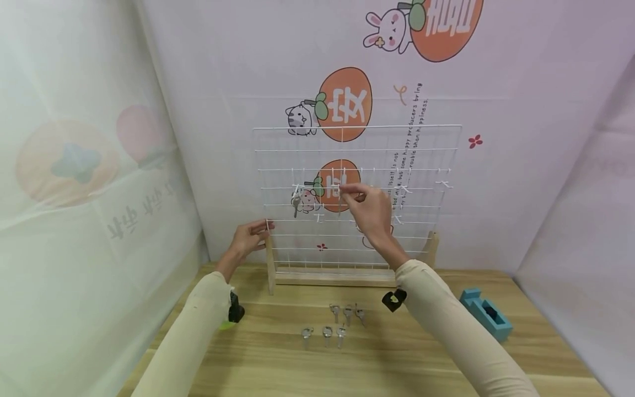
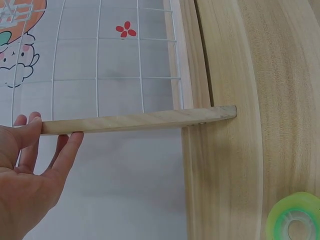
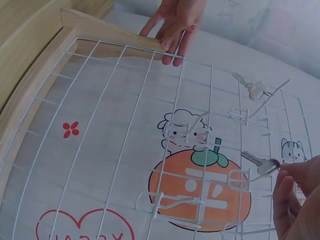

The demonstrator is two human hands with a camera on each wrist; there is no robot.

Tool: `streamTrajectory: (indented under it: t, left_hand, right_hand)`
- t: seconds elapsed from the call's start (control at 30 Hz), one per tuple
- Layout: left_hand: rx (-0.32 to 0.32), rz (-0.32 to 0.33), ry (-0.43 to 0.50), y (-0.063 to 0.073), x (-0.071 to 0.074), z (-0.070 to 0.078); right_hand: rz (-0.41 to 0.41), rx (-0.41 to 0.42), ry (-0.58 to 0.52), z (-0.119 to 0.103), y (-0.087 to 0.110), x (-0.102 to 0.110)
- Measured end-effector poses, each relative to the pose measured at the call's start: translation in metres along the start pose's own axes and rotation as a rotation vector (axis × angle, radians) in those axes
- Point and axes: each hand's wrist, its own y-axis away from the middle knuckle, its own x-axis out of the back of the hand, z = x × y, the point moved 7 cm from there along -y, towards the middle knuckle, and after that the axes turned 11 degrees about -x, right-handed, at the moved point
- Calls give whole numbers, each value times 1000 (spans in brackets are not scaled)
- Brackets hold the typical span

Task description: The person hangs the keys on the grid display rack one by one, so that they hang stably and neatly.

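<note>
A white wire grid (image 1: pixel 357 127) stands upright in a wooden stand (image 1: pixel 342 279). My right hand (image 1: pixel 369 212) is at the middle of the grid, pinching a key (image 3: pixel 259 161) by its head end between thumb and forefinger. That key hangs beside a white hook (image 3: pixel 239 179); whether its ring is over the hook I cannot tell. Another key (image 3: pixel 255 91) hangs from a hook further left on the grid. My left hand (image 1: pixel 249 238) holds the top of the stand's left upright (image 2: pixel 145 121), thumb on one side and fingers on the other.
Several keys (image 1: pixel 327 332) lie in two rows on the wooden table (image 1: pixel 268 364) before the stand. A teal tape dispenser (image 1: pixel 488 314) sits at the right. Green tape (image 2: pixel 295 212) lies at the left. White printed cloth (image 1: pixel 238 66) hangs behind and at both sides.
</note>
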Motion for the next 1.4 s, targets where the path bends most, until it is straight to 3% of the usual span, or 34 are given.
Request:
streamTrajectory:
  t: [0.43,0.87,1.2,1.4]
  left_hand:
    - [4,-3,-14,-2,0,1]
    - [18,-4,-9,-1,0,2]
    - [18,0,2,-4,2,0]
    - [21,-4,14,-5,0,0]
  right_hand:
    - [-56,50,25,0,16,8]
    - [-237,-15,39,27,49,3]
    - [-432,-45,49,69,88,-26]
    - [-500,-47,37,102,112,-47]
